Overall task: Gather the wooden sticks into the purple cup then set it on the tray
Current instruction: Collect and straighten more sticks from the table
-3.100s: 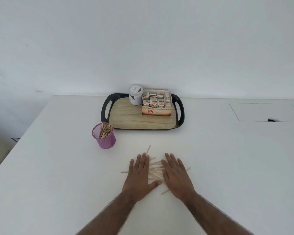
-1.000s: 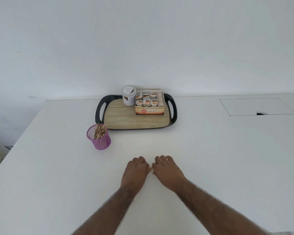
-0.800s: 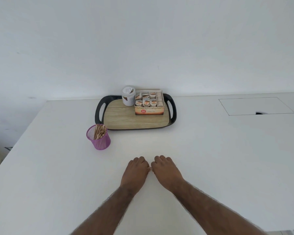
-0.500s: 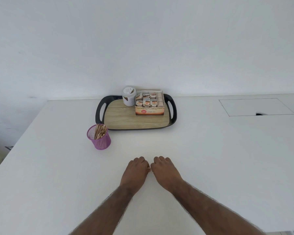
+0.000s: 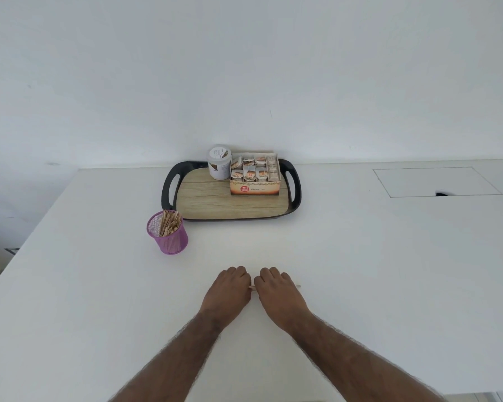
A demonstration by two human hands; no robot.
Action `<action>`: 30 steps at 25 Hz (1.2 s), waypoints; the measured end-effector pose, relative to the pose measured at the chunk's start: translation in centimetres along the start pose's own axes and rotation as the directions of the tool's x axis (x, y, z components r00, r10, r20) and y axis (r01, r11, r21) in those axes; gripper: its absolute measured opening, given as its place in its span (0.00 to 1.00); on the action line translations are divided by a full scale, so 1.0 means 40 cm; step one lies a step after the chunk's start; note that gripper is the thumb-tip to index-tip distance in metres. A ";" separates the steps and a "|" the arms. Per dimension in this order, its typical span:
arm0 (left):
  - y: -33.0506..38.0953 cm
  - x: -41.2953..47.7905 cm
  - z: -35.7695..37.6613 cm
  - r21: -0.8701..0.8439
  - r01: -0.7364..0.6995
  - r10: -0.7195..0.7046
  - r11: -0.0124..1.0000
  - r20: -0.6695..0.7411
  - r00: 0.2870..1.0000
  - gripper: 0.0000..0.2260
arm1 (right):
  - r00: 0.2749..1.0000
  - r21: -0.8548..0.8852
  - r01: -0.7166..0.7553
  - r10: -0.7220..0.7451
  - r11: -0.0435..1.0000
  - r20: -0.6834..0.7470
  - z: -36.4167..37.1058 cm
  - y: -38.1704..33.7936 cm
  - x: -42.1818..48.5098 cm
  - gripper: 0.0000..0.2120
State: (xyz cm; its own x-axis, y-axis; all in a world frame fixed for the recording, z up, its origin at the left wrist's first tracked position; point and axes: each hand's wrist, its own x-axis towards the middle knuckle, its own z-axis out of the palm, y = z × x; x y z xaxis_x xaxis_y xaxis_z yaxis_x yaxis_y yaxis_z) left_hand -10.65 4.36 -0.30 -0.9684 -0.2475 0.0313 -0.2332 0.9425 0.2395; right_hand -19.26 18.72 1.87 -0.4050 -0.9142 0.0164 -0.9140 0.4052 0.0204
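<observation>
Curling round a bundle of wooden sticks [image 5: 252, 288] on the table [image 5: 360, 256], left hand [image 5: 228, 290] and right hand [image 5: 276, 291] grasp it together, near the purple cup [image 5: 169, 236] beside the tray [image 5: 233, 204]. Light, stiff and smooth, the sticks probably fan apart; a mid-bundle hold seems safest.

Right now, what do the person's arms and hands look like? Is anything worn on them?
The left forearm and the right forearm are bare and hairy, with no sleeves in view. The left hand and the right hand wear no gloves; no watch, bracelet or ring shows on them.
</observation>
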 end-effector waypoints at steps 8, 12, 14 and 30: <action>-0.007 0.007 -0.020 -0.070 -0.030 0.030 0.997 -0.004 1.000 0.07 | 0.988 -0.100 0.033 -0.047 0.994 -0.144 0.031 0.020 -0.003 0.09; 0.005 0.007 -0.026 -0.141 -0.050 0.047 0.989 -0.021 0.999 0.07 | 0.990 -0.042 -0.023 0.017 0.999 -0.142 0.049 0.026 0.012 0.06; 0.012 0.014 -0.034 -0.157 -0.054 0.051 0.986 -0.023 0.998 0.06 | 0.987 0.016 -0.056 0.058 0.998 -0.147 0.049 0.035 0.022 0.05; 0.048 0.044 -0.126 -0.394 0.017 -0.080 0.919 -0.145 0.986 0.14 | 0.974 0.325 -0.221 0.224 0.920 0.030 -0.009 0.097 0.089 0.14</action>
State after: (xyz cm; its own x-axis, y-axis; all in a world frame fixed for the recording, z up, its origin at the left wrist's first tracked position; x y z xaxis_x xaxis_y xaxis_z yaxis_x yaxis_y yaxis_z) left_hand -12.37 4.61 5.10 -0.9236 -0.3520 0.1520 -0.1957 0.7736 0.6028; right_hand -24.23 17.03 2.36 -0.5998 -0.8001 -0.0091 -0.7592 0.5726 -0.3096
